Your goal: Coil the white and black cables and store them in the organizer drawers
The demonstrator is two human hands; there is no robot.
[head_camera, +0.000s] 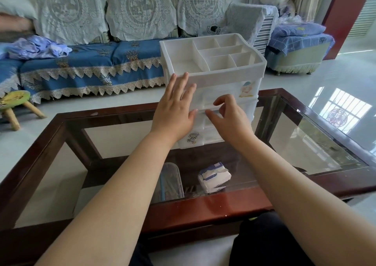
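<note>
Reaching out over the glass table (pixel 317 143), two bare arms meet at the white organizer (pixel 213 76). The left hand (pixel 176 111) lies flat with straight fingers on its front. The right hand (pixel 227 117) curls loosely by a drawer (pixel 207 100), holding nothing. Behind stands a blue sofa (pixel 91 62).

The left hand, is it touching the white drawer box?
Touching. The head view shows the left hand lying flat, its straight fingers pressed against the front of the white drawer box.
</note>
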